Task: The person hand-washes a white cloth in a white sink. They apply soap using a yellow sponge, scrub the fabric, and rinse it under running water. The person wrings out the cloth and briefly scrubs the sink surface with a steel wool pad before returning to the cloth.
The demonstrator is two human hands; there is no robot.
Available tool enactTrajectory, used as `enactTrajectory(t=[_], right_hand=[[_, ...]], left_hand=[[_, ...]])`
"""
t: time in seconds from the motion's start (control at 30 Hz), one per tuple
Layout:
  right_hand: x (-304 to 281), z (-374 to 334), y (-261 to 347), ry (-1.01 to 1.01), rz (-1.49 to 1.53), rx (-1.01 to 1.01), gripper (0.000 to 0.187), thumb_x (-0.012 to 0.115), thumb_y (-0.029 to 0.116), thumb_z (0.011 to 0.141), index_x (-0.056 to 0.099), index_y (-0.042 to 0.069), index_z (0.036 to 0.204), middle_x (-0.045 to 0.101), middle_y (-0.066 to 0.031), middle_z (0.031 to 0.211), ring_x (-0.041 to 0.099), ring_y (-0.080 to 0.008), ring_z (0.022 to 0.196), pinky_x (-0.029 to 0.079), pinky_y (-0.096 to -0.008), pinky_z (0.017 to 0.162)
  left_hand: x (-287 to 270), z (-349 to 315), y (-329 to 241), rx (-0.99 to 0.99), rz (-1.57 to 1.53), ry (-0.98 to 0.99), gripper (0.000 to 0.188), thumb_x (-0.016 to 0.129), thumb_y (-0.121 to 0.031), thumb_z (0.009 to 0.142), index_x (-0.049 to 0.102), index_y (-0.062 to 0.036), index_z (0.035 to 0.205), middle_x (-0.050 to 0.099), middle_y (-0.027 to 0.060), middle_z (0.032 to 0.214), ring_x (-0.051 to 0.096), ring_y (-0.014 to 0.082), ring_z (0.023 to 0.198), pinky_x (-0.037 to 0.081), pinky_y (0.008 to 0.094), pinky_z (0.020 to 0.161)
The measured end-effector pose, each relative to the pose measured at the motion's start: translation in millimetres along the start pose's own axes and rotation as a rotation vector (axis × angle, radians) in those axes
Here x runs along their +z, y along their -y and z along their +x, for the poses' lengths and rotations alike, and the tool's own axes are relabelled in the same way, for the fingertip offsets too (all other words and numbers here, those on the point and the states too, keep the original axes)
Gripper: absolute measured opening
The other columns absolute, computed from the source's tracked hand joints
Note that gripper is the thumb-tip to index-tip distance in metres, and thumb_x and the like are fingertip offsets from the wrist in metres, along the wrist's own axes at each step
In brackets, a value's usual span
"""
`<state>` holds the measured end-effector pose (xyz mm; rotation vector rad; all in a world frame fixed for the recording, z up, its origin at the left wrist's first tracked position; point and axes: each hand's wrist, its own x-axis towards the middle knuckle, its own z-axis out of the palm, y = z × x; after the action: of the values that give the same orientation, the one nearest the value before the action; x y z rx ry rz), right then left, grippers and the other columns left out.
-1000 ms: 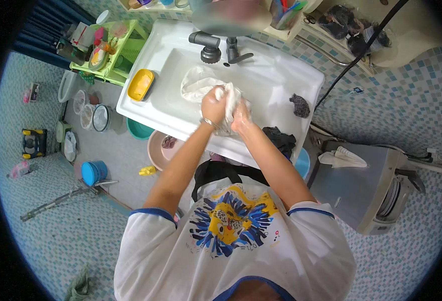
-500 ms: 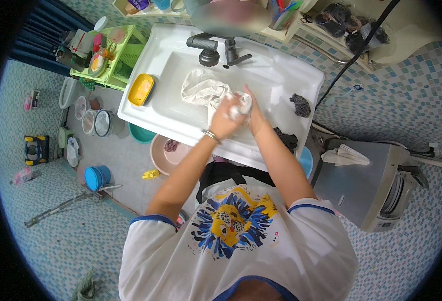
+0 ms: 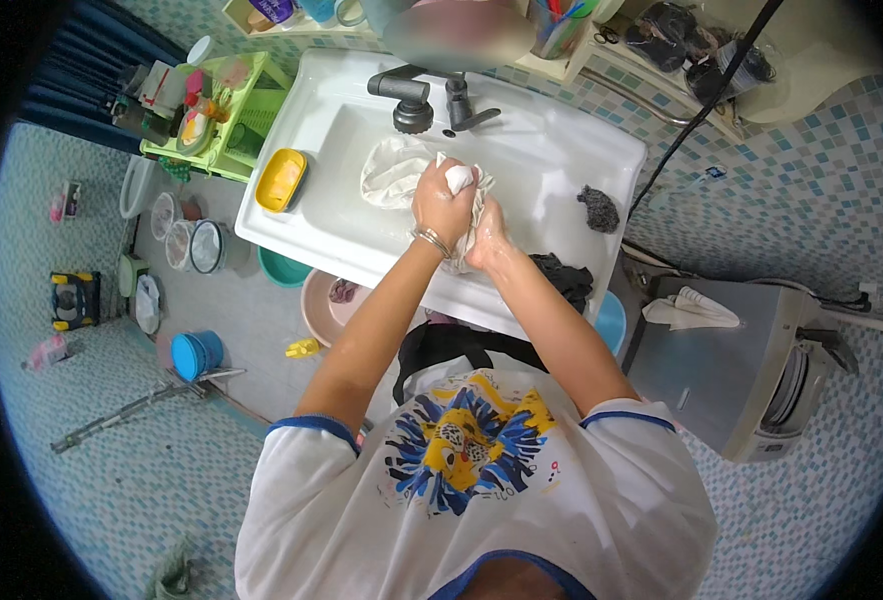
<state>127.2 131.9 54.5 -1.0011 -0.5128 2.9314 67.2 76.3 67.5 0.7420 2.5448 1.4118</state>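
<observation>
Over the white sink I hold a wet, bunched white cloth, its far-left end spread in the basin. My left hand, with a bracelet at the wrist, is closed round a wad of it, and white fabric bulges past the thumb. Just to the right and nearer me, my right hand grips another part of the same cloth; its fingers are partly hidden by the fabric. Beyond my hands stands a dark grey faucet. A yellow soap box sits on the sink's left ledge.
On the sink's right side lie a dark grey crumpled cloth and a black cloth. A pink basin stands on the floor below. A green rack is at left, a grey appliance at right. A black cable hangs nearby.
My left hand has shifted up and slightly left, now closed round the wad. The right hand has moved down toward me, and more cloth is gathered between them.
</observation>
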Motion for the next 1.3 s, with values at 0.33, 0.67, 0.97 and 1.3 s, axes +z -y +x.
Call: enactTrajectory(t=[0.33, 0.67, 0.97, 1.3], right_hand=[[-5, -2, 25, -0.060, -0.088, 0.078, 0.033, 0.033, 0.028, 0.090, 0.057, 0.007, 0.102, 0.061, -0.0102, 0.099, 0.060, -0.0240, 0.090, 0.048, -0.0376, 0.084], [-19, -12, 43, -0.079, -0.169, 0.240, 0.044, 0.042, 0.038, 0.084, 0.052, 0.002, 0.108, 0.057, -0.0121, 0.110, 0.056, -0.0291, 0.098, 0.043, -0.0424, 0.088], [-42, 2, 25, 0.229, 0.059, 0.086, 0.040, 0.044, 0.042, 0.085, 0.050, 0.009, 0.107, 0.055, -0.0107, 0.105, 0.054, -0.0247, 0.097, 0.042, -0.0395, 0.089], [-53, 15, 31, 0.410, 0.011, 0.099, 0.037, 0.041, 0.037, 0.083, 0.056, 0.005, 0.092, 0.059, -0.0102, 0.091, 0.059, -0.0236, 0.083, 0.048, -0.0378, 0.077]], left_hand=[[2, -6, 2, -0.086, -0.352, -0.010, 0.013, 0.058, -0.016, 0.077, 0.062, -0.0046, 0.081, 0.059, 0.0132, 0.080, 0.054, 0.0354, 0.081, 0.042, 0.0414, 0.079], [14, -61, -10, 0.409, 0.047, 0.062, 0.051, 0.062, -0.006, 0.064, 0.049, -0.0013, 0.112, 0.051, 0.0201, 0.099, 0.049, 0.0370, 0.091, 0.041, 0.0401, 0.082], [18, -32, -37, 0.191, -0.041, -0.166, 0.018, 0.059, -0.023, 0.075, 0.057, -0.0055, 0.078, 0.051, 0.0164, 0.072, 0.049, 0.0366, 0.071, 0.038, 0.0433, 0.065], [30, -21, -16, 0.386, -0.011, -0.225, 0.032, 0.053, -0.021, 0.083, 0.050, 0.0009, 0.059, 0.051, 0.0189, 0.057, 0.046, 0.0293, 0.050, 0.036, 0.0377, 0.052]])
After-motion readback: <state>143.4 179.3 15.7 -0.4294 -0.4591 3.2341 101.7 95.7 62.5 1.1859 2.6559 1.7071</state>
